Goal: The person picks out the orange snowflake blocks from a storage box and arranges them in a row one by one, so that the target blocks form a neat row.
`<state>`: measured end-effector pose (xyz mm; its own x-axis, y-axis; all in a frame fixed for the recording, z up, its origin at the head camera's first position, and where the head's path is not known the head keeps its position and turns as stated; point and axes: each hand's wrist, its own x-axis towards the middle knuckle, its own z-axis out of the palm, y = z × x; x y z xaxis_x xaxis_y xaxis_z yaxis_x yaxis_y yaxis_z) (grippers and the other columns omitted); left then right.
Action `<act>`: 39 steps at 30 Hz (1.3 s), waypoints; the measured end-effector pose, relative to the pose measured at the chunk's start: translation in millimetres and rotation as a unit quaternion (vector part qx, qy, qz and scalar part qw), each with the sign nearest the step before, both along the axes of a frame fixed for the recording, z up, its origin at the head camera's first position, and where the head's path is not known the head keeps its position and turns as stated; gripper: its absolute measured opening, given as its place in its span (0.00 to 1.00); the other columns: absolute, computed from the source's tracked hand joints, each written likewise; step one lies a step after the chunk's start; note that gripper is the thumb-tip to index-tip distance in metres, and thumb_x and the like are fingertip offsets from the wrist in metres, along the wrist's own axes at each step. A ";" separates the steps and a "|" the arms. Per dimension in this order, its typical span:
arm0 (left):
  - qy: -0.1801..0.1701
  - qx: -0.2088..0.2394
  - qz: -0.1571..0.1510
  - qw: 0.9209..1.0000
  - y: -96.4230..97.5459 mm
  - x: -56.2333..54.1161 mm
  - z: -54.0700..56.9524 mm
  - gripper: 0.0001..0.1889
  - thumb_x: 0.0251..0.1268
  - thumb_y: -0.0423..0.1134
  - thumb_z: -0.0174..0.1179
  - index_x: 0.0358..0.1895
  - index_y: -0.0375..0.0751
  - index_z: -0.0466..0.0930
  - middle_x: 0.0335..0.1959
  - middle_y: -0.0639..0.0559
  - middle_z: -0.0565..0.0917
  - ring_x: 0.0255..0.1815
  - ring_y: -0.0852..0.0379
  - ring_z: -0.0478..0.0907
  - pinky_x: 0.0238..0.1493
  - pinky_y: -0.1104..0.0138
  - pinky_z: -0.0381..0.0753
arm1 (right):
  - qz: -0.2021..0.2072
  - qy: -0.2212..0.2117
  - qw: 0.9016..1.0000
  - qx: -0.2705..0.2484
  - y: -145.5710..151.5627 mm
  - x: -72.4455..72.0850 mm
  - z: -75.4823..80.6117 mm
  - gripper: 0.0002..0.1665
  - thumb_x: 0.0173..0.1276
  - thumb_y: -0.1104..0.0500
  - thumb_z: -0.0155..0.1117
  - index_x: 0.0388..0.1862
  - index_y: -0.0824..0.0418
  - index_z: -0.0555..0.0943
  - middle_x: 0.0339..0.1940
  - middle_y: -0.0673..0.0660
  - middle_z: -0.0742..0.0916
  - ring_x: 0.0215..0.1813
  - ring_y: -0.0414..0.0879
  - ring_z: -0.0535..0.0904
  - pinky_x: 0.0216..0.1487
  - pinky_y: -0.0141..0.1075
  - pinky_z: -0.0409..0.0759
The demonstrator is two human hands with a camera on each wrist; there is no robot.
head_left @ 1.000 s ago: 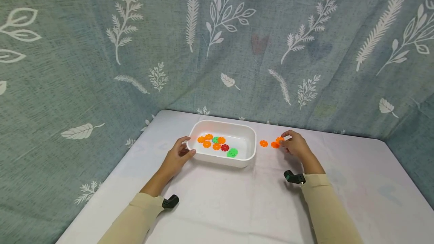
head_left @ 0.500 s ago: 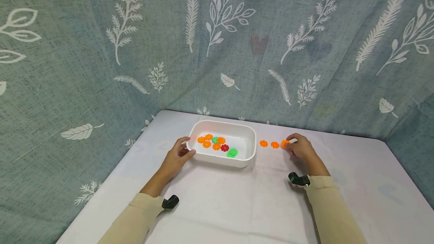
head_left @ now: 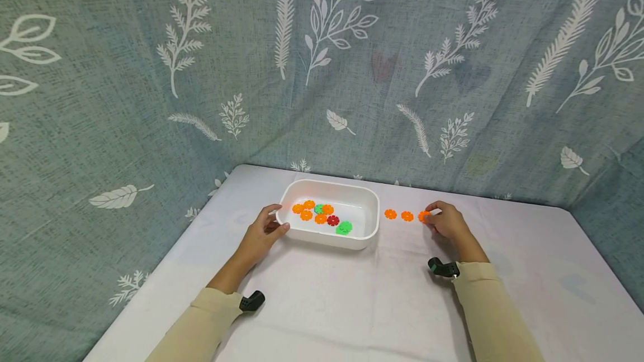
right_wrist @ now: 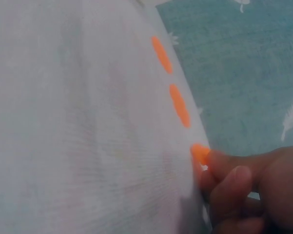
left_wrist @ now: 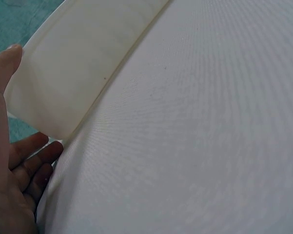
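Observation:
In the head view a white plastic tub point(head_left: 369, 242) stands at the far middle of the table, holding several orange, green and red notched discs, like interlocking building discs. My left hand point(head_left: 259, 233) grips its left end, thumb at the near rim; the left wrist view shows thumb point(left_wrist: 9, 63) and fingers point(left_wrist: 41, 158) around the tub's wall point(left_wrist: 78, 63). To the right of the tub, an orange disc point(head_left: 390, 214) and a second orange disc point(head_left: 407, 216) lie flat in a row. At the row's right end my right hand point(head_left: 449, 222) pinches a third orange disc point(right_wrist: 200, 152), partly hidden by the fingers.
A white cloth point(head_left: 322, 306) covers the table. Behind it and along the left hangs a blue-green leaf-patterned curtain point(head_left: 282, 122). Black wrist cameras sit at the left cuff point(head_left: 252, 301) and the right cuff point(head_left: 443, 267).
My right hand has moved a little to the right with the orange disc, away from the second disc, and has since stayed nearly still. My left hand and the tub have stayed put.

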<state>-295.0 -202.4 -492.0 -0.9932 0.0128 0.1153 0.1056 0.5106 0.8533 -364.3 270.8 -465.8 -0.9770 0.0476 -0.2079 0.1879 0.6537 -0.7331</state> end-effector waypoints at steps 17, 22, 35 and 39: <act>0.002 -0.002 -0.005 1.000 -1.0 -0.9 -2.4 0.33 0.65 0.56 0.62 0.70 0.59 0.60 0.65 0.43 0.74 0.56 0.47 0.74 0.58 0.49 0.71 | 0.017 0.030 0.991 0.129 -7.0 -1.1 3.0 0.18 0.68 0.57 0.64 0.53 0.65 0.79 0.39 0.61 0.84 0.38 0.53 0.76 0.38 0.43 0.73; 0.002 -0.005 -0.001 1.000 0.0 -1.0 -2.4 0.32 0.65 0.54 0.62 0.69 0.60 0.60 0.64 0.44 0.75 0.56 0.47 0.74 0.58 0.48 0.71 | 0.016 0.026 0.992 0.125 -6.9 -0.2 1.3 0.16 0.68 0.58 0.62 0.52 0.66 0.79 0.42 0.63 0.83 0.39 0.54 0.76 0.37 0.43 0.74; -0.002 -0.006 -0.002 1.000 0.7 -2.2 -2.1 0.32 0.66 0.54 0.62 0.70 0.59 0.60 0.64 0.42 0.74 0.56 0.46 0.73 0.59 0.48 0.71 | -0.002 0.030 0.991 0.128 -6.0 1.1 -0.1 0.19 0.71 0.59 0.57 0.55 0.68 0.77 0.48 0.67 0.81 0.47 0.59 0.76 0.46 0.49 0.75; 0.002 -0.007 -0.006 1.000 -1.0 -2.9 -3.0 0.32 0.66 0.53 0.61 0.70 0.58 0.60 0.65 0.41 0.73 0.56 0.46 0.73 0.58 0.49 0.71 | -0.029 0.029 0.991 0.128 -6.2 2.6 -0.7 0.24 0.74 0.58 0.52 0.64 0.69 0.70 0.54 0.70 0.79 0.54 0.62 0.75 0.53 0.54 0.73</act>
<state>-297.9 -203.5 -495.0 -0.9925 0.0261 0.1197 0.1157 0.5206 0.8459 -361.7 264.6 -466.5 -0.9808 0.1486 -0.1260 0.1939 0.8087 -0.5553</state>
